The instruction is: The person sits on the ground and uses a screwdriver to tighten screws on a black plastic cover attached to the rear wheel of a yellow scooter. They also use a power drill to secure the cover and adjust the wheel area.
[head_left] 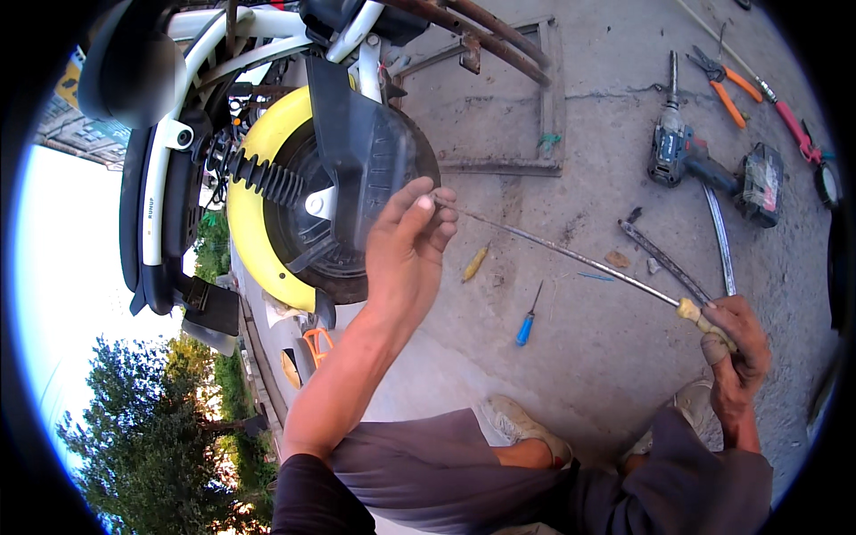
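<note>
A long screwdriver [584,259] with a thin metal shaft slants between my two hands. My right hand [738,339] is closed round its pale yellow handle [691,311]. At the other end, my left hand [412,232] pinches the shaft's tip between thumb and fingers. Just behind my left hand is the wheel [343,267] of a white-framed two-wheeler, with a yellow fender [259,223], a dark plastic cover [370,152] and a black coil shock absorber [272,177].
On the concrete lie a blue screwdriver [525,329], a yellow-handled tool [475,264], metal bars [664,259], a cordless impact wrench [704,165], orange-handled pliers [727,94] and a pink-gripped air gauge [794,129]. A rusty metal frame [551,107] lies at the back.
</note>
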The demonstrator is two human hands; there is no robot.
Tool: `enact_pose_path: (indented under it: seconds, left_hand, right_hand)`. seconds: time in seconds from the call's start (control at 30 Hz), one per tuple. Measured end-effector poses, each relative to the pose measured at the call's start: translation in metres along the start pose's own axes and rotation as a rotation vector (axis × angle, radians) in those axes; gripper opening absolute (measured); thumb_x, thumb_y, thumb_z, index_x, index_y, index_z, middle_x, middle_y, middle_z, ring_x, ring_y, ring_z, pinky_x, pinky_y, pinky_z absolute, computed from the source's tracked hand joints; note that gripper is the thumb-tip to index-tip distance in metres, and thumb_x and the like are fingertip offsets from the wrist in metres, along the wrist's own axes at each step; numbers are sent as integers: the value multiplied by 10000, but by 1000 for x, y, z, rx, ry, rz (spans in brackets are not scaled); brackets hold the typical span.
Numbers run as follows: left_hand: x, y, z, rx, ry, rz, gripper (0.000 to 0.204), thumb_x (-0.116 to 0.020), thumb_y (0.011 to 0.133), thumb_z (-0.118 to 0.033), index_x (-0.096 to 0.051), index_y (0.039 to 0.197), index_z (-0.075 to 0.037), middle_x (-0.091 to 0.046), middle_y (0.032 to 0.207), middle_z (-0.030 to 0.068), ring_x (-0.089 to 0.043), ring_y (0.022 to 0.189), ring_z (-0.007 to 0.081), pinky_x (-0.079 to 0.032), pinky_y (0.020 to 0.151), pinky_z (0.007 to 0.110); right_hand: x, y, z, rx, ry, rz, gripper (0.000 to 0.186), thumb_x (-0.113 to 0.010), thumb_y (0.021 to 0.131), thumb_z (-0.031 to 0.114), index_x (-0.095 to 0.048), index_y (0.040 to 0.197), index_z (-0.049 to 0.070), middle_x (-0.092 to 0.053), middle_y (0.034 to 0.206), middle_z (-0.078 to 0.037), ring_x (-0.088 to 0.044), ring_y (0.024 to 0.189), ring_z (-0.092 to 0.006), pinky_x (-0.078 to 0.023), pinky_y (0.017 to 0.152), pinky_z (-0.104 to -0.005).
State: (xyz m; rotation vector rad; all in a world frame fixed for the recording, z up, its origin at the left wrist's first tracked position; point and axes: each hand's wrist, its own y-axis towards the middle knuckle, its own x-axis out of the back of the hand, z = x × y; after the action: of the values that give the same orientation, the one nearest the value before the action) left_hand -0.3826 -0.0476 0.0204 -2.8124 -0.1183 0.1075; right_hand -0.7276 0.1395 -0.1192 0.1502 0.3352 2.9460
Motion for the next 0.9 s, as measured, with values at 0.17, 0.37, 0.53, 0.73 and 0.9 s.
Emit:
enact_pose_path:
  seconds: [0.17,0.37,0.53,0.73,0.9]
  left_hand:
    - [-4,17,19,124,-484,27,137,-638,1055,-80,-649,1172,-10,-676,1148,88,-656,888,140,-560,717,237]
    - [-10,27,38,103,-773,41,97,-600,1084,-92,-620,1165,-43,-659,1131,41,-623,832,106,-510,648,233]
    - [-2,34,41,44,-781,-19,100,-587,1088,-86,-614,1176,-44,-661,1137,36,-614,815,102,-503,644,231]
    - [3,36,40,37,-798,-12,128,-568,1070,-21,-617,1185,-49,-670,1142,42,-615,815,100,-508,650,232]
    - [8,40,42,38,-825,4,149,-563,1059,2,-612,1191,-47,-669,1143,45,-614,817,100,-513,665,232]
  right_hand:
    - [7,27,13,155,-154,80,420,-732,833,-16,-732,1253,1,-687,1001,-180,-653,846,-247,-507,721,-350]
    - [3,56,20,248,-237,145,502,-743,795,-67,-719,1287,25,-677,989,-160,-649,821,-256,-507,684,-353]
    - [-2,70,21,310,-268,158,523,-771,782,-53,-719,1292,49,-675,1008,-150,-645,816,-257,-515,681,-358]
    - [-6,72,29,379,-378,165,573,-794,752,-47,-719,1304,83,-673,999,-133,-629,789,-245,-514,657,-362]
    - [-8,78,40,492,-509,154,607,-818,726,-23,-716,1314,91,-672,1001,-126,-625,780,-246,-507,644,-341]
